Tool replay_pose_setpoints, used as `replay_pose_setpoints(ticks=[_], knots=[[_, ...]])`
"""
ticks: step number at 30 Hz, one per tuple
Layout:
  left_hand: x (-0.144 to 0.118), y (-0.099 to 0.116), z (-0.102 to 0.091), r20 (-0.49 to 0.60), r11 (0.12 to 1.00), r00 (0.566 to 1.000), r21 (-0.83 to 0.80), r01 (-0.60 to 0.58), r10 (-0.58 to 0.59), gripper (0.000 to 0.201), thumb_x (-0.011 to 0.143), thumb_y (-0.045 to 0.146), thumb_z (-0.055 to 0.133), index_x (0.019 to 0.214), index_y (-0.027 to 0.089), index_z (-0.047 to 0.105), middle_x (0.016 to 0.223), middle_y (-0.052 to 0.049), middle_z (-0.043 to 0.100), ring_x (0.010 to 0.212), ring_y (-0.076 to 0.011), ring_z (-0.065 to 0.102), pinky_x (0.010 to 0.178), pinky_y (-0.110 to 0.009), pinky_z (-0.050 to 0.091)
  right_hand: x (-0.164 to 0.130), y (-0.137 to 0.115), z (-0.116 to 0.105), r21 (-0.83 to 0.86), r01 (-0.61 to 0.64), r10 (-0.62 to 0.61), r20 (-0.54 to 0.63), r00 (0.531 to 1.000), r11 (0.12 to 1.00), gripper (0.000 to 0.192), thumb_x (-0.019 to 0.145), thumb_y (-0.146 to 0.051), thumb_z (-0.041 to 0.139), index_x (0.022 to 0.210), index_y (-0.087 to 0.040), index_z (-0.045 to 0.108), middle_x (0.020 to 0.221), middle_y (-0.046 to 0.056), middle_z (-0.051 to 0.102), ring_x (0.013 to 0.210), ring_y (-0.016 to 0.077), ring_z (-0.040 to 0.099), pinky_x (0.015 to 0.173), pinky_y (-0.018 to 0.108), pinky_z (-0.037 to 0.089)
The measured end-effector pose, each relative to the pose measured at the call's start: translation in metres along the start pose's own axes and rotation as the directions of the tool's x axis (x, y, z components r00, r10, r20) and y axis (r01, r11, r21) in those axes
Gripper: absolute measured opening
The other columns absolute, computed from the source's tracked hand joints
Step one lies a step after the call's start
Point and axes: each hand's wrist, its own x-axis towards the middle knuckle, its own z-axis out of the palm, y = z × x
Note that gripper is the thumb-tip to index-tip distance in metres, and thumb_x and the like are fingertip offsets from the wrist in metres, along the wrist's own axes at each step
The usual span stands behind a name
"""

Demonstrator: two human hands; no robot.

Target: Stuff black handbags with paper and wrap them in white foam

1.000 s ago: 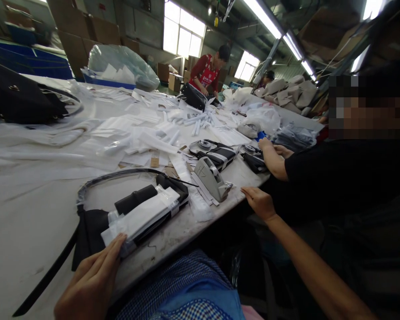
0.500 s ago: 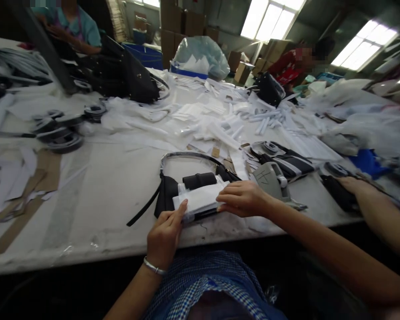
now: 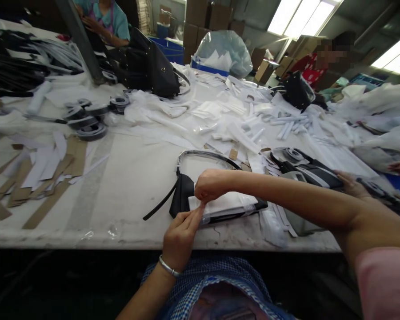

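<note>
A black handbag [image 3: 181, 195] lies near the table's front edge, its handle [image 3: 208, 154] arched away from me and a loose strap [image 3: 162, 202] reaching left. A folded white wrapping sheet [image 3: 231, 203] lies along its near side. My left hand [image 3: 182, 233] is closed at the sheet's left end, thumb and fingers pressed together on it. Just above, my right hand [image 3: 210, 184] is curled tight, its fingertips meeting those of my left hand. Whatever the right fingers pinch is hidden. My right forearm crosses over the bag and hides part of it.
A grey-green device [image 3: 303, 224] sits under my right forearm. At right, another person's hand [image 3: 353, 184] touches a black bag [image 3: 315, 171]. Cardboard strips [image 3: 46, 191] and coiled straps [image 3: 86, 120] lie left. White wrapping pieces [image 3: 216, 111] and large black bags [image 3: 153, 66] lie farther back.
My right hand has moved left from the sheet's right end to its left end, against my left hand. The view has shifted right-to-left, so the table appears farther right.
</note>
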Motion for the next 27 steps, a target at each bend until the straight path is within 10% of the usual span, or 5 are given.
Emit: replay_pose_setpoints(ticks=[27], knots=[[-0.013,-0.009,0.013,-0.130,0.981,0.976,0.107,-0.164,0.177,0.039,0.093,0.007,0.054,0.130,0.018,0.061,0.126,-0.003,0.069,0.113,-0.0205,0.065,0.098,-0.035,0.056,0.037,0.011,-0.005,0.014,0.018,-0.020,0.178,0.984,1.000,0.025,0.072,-0.050,0.080,0.080,-0.027,0.078,0.074,-0.004,0.073,0.065,0.0131,0.058,0.056,0.026,0.026]])
